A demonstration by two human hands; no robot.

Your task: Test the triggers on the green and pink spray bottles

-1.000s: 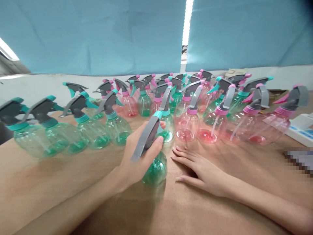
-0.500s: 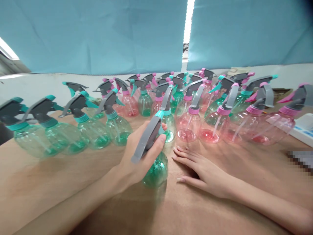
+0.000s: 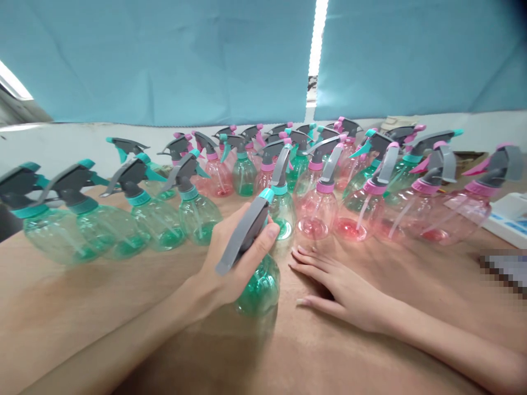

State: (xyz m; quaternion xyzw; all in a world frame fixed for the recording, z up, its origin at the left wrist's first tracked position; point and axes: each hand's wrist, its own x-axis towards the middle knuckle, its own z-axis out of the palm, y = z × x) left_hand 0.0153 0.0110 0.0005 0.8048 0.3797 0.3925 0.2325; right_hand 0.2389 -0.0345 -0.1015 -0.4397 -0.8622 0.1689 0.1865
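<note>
Front-centre on the desk [image 3: 102,307], green spray bottle [image 3: 257,288] stands on its base, long axis near upright. Its grey sprayer head slants up, teal nozzle pointing away toward the rows of bottles [image 3: 317,211] behind. Left hand [image 3: 230,263] is clamped round its neck and trigger. Right hand [image 3: 333,291] lies flat, fingers extended, empty, just right of it, not touching.

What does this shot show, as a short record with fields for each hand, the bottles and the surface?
left hand: wrapped around the trigger head of the green spray bottle
right hand: open, flat on the table beside that bottle
green bottles: row at left
pink bottles: mostly at right
backdrop: blue curtain
</note>
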